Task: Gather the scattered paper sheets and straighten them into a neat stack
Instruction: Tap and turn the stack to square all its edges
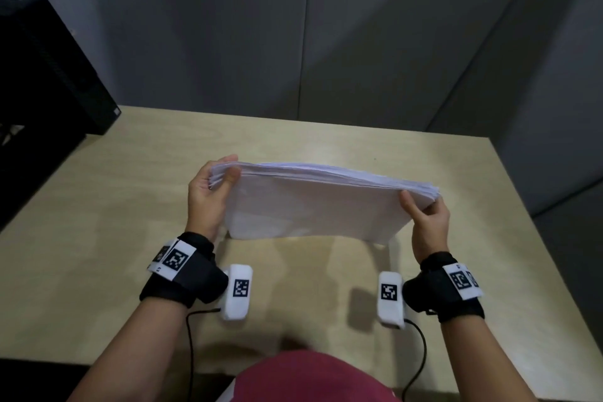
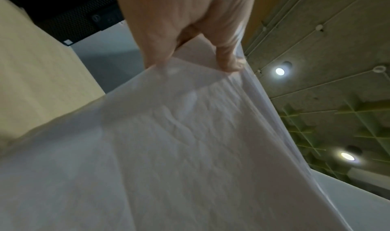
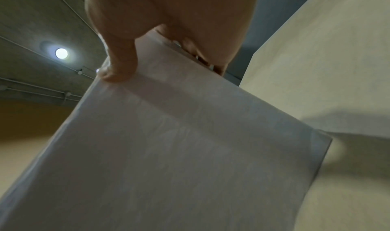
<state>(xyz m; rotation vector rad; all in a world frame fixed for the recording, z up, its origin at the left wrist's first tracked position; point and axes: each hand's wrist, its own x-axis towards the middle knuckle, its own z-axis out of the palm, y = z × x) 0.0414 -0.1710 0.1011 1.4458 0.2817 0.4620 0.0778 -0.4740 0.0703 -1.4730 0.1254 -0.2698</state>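
A thick bundle of white paper sheets (image 1: 313, 202) stands on its long edge over the middle of the wooden table (image 1: 98, 206), tilted back from me. My left hand (image 1: 212, 186) grips its left end, thumb on the near face, fingers behind. My right hand (image 1: 424, 212) grips the right end the same way. In the left wrist view the thumb presses the sheets (image 2: 190, 142) near the top corner. The right wrist view shows the thumb on the near face of the sheets (image 3: 168, 151). The sheet edges at the top are slightly uneven.
A black computer case (image 1: 42, 75) stands at the table's back left corner. Grey partition walls (image 1: 310, 26) close off the back and right. The table's right edge (image 1: 538, 238) drops to the floor. My red shirt (image 1: 310, 378) is at the near edge.
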